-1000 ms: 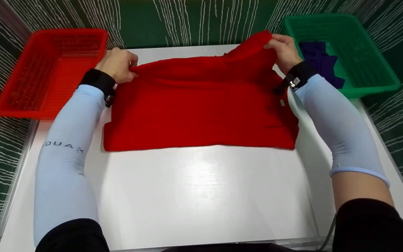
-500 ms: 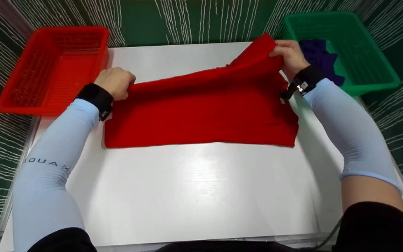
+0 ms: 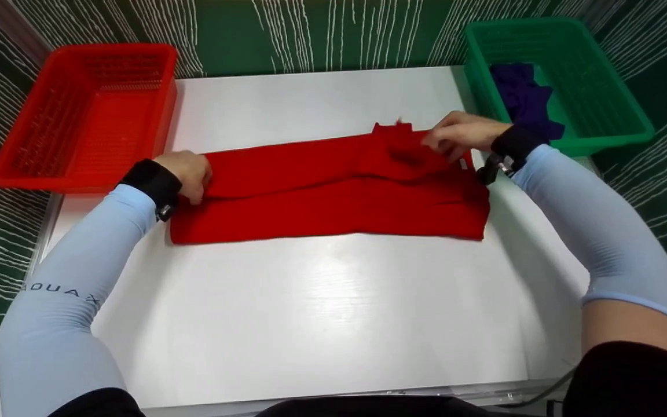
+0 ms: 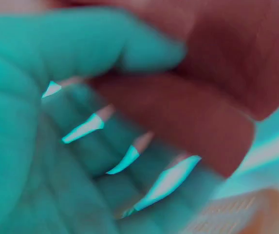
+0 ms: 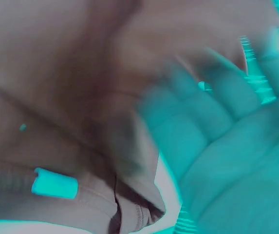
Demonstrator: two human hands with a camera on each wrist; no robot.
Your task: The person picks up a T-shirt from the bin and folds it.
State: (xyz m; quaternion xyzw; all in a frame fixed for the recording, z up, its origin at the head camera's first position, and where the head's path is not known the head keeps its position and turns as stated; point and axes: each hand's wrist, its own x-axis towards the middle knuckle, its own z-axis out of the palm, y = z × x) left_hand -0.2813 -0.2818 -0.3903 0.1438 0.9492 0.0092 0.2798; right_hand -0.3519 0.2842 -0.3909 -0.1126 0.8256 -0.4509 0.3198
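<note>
A folded red garment (image 3: 287, 202) lies across the white table, with a small pale tag near its right edge. At its left end, my left hand (image 3: 186, 174) pinches the upper layer; the left wrist view shows the thumb (image 4: 149, 51) over the cloth and the fingers behind it. My right hand (image 3: 464, 134) hovers at the garment's upper right, fingers loosely bent. In the right wrist view its palm (image 5: 241, 141) faces the cloth with the fingers spread, and motion blurs the fingertips. A rumpled bit of the garment sticks up beside this hand.
A red plastic basket (image 3: 170, 116) stands at the back left. At the back right, a green basket (image 3: 611, 139) holds a dark purple cloth (image 3: 521, 95). Green walls with white streaks border the white table (image 3: 333, 324) at the back and sides.
Both hands have come down toward the front, folding the garment's far part over. The raised right corner has dropped from the right hand's grip, and the garment now looks narrower front to back.
</note>
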